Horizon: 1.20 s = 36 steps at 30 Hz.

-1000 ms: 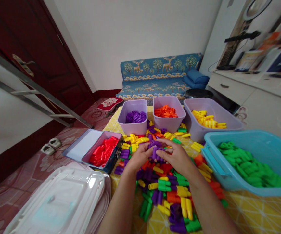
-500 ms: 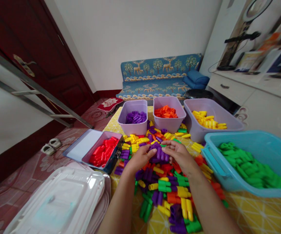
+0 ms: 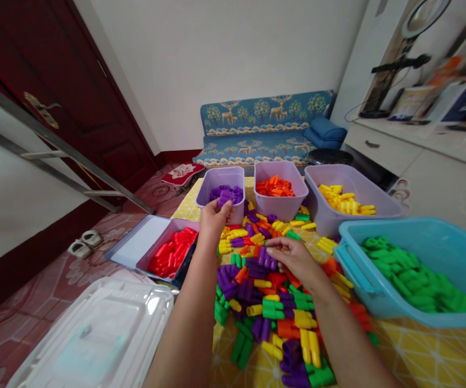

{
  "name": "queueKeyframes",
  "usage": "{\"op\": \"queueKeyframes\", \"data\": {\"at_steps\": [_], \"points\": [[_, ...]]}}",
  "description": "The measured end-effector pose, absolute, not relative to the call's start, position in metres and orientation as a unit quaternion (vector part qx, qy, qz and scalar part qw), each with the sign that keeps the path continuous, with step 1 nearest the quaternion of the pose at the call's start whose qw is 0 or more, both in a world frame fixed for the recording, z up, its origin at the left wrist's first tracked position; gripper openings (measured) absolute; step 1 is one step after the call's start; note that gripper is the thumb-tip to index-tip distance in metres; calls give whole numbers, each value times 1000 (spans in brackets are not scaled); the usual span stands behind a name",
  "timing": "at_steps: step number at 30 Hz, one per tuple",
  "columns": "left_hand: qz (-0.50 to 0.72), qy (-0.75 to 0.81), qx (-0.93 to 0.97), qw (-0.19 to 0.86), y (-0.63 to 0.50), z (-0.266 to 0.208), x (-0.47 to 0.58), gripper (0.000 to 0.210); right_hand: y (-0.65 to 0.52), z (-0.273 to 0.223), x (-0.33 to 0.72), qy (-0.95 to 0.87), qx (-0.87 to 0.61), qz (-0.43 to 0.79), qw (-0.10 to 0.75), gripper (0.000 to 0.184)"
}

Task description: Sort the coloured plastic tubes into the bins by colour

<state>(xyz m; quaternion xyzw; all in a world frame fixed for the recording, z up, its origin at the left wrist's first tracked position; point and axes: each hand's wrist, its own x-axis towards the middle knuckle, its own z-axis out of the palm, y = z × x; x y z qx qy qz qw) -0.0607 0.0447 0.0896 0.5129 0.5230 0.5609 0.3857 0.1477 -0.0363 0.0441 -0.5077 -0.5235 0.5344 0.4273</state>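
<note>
My left hand [image 3: 213, 216] is at the near rim of the lilac bin of purple pieces [image 3: 221, 216], its fingers closed on a purple toy block [image 3: 227, 196]. Over the heap, my right hand [image 3: 295, 257] pinches another purple block [image 3: 267, 260] between thumb and fingers. Beneath both arms spreads a mixed pile of plastic blocks [image 3: 272, 308] in purple, green, yellow, orange and red. A second lilac bin [image 3: 280, 206] contains orange pieces, and a wider one [image 3: 324, 215] contains yellow pieces.
To the right, a turquoise tub [image 3: 382, 302] holds green pieces. On the left stands an open box [image 3: 144, 261] of red pieces, near stacked clear lids [image 3: 95, 323]. A yellow patterned cloth [image 3: 430, 345] covers the table. Behind are a blue sofa [image 3: 252, 141] and a ladder [image 3: 61, 153].
My left hand has moved forward and left from the pile to the purple bin, carrying a purple block. My right hand stays over the pile, with a purple block in its fingers.
</note>
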Motion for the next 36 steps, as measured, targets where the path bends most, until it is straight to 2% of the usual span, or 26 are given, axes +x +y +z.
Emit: {"op": "queueKeyframes", "data": {"at_steps": [4, 5, 7, 10, 13, 15, 17, 22, 28, 32, 36], "points": [[564, 551, 509, 346, 65, 101, -65, 80, -36, 44, 146, -510, -507, 541, 436, 33], [559, 545, 523, 343, 62, 100, -63, 84, -36, 45, 147, -502, -510, 542, 440, 33], [541, 523, 565, 338, 46, 94, -59, 77, -36, 46, 148, -489, -518, 536, 452, 34], [452, 499, 651, 352, 11, 79, -51, 46, -35, 47, 149, -473, -528, 524, 472, 36], [319, 486, 719, 381, -17, 61, -45, 48, -33, 45, 150, -450, -536, 515, 494, 37], [285, 463, 741, 393, -27, 48, -40, 62, -33, 42, 149, -444, -537, 513, 502, 37], [315, 456, 726, 407, -30, 37, -34, 68, -32, 38, 148, -448, -530, 521, 497, 37], [412, 425, 626, 507, -25, 19, -19, 45, -31, 31, 144, -456, -491, 555, 493, 39], [473, 445, 525, 550, -23, 32, -27, 42, -30, 30, 146, -469, -509, 530, 489, 39], [533, 444, 476, 540, -3, 67, -46, 47, -29, 29, 148, -459, -521, 526, 491, 39], [595, 471, 475, 446, 34, 96, -61, 50, -29, 27, 148, -467, -517, 524, 490, 37]]}}
